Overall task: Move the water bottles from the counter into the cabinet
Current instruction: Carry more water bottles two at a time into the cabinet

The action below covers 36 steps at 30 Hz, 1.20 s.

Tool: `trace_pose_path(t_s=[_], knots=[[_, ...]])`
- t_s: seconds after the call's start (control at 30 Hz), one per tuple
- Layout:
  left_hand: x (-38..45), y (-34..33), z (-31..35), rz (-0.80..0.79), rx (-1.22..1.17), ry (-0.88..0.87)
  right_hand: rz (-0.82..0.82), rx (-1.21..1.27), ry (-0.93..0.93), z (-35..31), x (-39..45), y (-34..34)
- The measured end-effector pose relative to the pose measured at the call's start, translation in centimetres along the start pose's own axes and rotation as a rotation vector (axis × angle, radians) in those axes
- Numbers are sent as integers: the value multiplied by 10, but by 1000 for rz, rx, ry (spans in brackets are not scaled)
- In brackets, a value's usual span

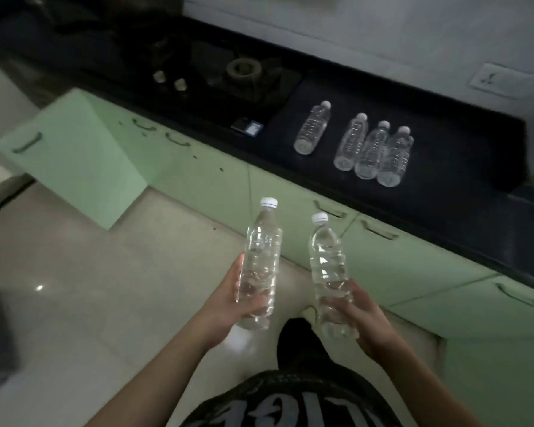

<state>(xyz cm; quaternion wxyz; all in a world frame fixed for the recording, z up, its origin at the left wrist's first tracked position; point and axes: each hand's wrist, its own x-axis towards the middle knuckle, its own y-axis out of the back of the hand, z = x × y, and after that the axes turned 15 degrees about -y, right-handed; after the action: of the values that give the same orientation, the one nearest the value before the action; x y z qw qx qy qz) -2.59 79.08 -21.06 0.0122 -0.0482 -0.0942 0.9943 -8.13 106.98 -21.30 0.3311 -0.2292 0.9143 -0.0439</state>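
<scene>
Each hand grips a bottle — seemingly full.

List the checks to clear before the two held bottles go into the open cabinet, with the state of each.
1. Left hand grips a clear plastic bottle with white cap: ok.
2. Right hand grips the second clear capped bottle: ok.
3. Caps on both held bottles: ok.
4. Pale green cabinet door swung open: ok.
5. Free space inside the cabinet: cannot tell, interior hidden.
6. Black counter emptied: not ok, four clear bottles remain.
</scene>
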Motion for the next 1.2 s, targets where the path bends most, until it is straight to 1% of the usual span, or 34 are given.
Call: trace_pose_path(t_s=[0.1,0.2,0.27,0.3,0.37,0.47,0.6,0.73,0.8,0.9,1.0,1.1,1.2], knots=[[-42,20,16,76,-102,11,-189,96,-70,-5,0,-40],[-65,32,33,245,-327,63,-395,203,-218,-20,1,-77],[-74,40,44,355,-443,71,-454,180,-300,-30,4,-101],[-78,46,48,405,-466,59,-459,164,-295,-34,8,-111],[-84,62,53,469,-464,13,-419,124,-233,-45,20,-129],[-88,88,55,538,-382,-45,-361,50,-172,-63,45,-151],[-88,120,61,652,-230,-96,-411,-26,-165,-85,84,-175],[-89,148,70,829,100,-47,-450,-113,-211,-97,121,-213],[-96,161,72,932,243,-29,-437,-209,-215,-100,137,-238],[-116,186,74,1065,408,19,-438,-443,-108,-104,157,-286],[-143,221,75,1162,520,32,-514,-647,0,-105,172,-351],[-172,264,74,1260,529,27,-542,-880,165,-96,191,-425],[-204,314,72,1335,510,24,-536,-1047,252,-77,209,-497]])
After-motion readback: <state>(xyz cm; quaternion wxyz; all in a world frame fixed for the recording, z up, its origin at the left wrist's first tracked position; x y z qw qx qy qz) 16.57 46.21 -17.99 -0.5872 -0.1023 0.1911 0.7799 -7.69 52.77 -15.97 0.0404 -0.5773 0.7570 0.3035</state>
